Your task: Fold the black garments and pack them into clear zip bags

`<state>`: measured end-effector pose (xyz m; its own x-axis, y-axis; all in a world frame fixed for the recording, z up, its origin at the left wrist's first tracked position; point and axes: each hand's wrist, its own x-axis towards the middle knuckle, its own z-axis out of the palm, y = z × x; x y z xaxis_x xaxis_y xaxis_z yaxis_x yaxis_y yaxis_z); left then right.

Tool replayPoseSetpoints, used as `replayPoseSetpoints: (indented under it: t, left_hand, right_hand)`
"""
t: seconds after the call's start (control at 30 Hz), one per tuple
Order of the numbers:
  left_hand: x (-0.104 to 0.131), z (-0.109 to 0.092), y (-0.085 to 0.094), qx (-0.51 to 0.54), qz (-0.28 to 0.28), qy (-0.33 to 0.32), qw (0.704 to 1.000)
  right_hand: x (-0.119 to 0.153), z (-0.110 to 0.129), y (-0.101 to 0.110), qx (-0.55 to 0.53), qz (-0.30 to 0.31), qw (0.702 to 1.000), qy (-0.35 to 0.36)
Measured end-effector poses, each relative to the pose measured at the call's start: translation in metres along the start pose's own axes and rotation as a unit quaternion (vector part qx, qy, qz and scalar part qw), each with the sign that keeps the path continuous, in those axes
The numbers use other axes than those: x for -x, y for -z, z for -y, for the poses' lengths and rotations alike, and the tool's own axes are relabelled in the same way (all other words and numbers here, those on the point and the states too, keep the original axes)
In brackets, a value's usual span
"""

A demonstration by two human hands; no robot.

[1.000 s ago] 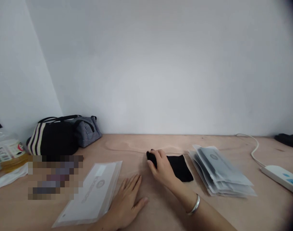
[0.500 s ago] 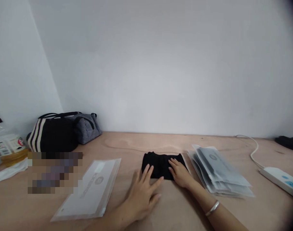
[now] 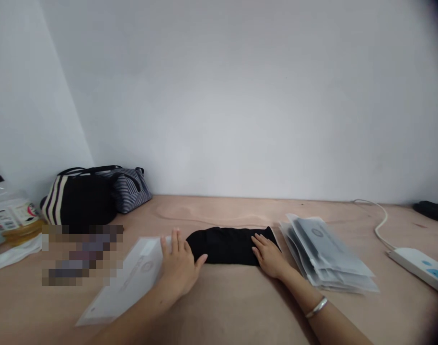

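A black cloth (image 3: 224, 245) lies stretched sideways on the table. My right hand (image 3: 268, 256) rests flat on its right end, fingers a little apart. At the cloth's left end is my left hand (image 3: 179, 266), its fingers spread, the thumb beside the cloth's lower edge. That hand also covers the right part of a clear zip bag (image 3: 132, 282) with grey print, lying flat. A stack of similar bags (image 3: 327, 249) with dark contents sits just right of my right hand.
Along the left stand a bottle of yellow liquid (image 3: 16, 220), a black bag with white stripes (image 3: 86, 201) and a striped pouch (image 3: 132, 189), near a pixelated patch. A white power strip (image 3: 420, 268) with its cable and a dark object (image 3: 432, 212) are at the right.
My left hand has moved left, from the cloth's front left side to over the zip bag. The cloth now reaches further left and looks flatter and longer. My right hand has stayed put.
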<state>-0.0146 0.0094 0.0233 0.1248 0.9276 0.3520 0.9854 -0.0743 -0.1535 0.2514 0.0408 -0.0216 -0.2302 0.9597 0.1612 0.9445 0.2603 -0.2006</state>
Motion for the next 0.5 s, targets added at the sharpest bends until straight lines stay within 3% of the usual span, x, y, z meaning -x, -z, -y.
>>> replayPoseSetpoints:
  t: [0.13, 0.23, 0.33, 0.5]
  left_hand:
    - [-0.012, -0.001, -0.012, 0.064, -0.006, -0.069, 0.996]
    - [-0.025, -0.014, -0.025, 0.135, 0.058, -0.115, 0.982]
    - [-0.033, -0.017, -0.039, 0.16, 0.144, -0.098, 0.972]
    - [-0.038, -0.006, -0.049, 0.166, 0.175, -0.075, 0.967]
  right_hand:
    - [0.0, 0.0, 0.0, 0.008, -0.002, 1.0, 0.0]
    - [0.001, 0.0, 0.0, 0.018, -0.002, 1.0, 0.001]
    - [0.0, 0.001, 0.0, 0.027, 0.0, 1.0, 0.001]
    - [-0.008, 0.006, 0.003, 0.042, -0.008, 0.999, -0.005]
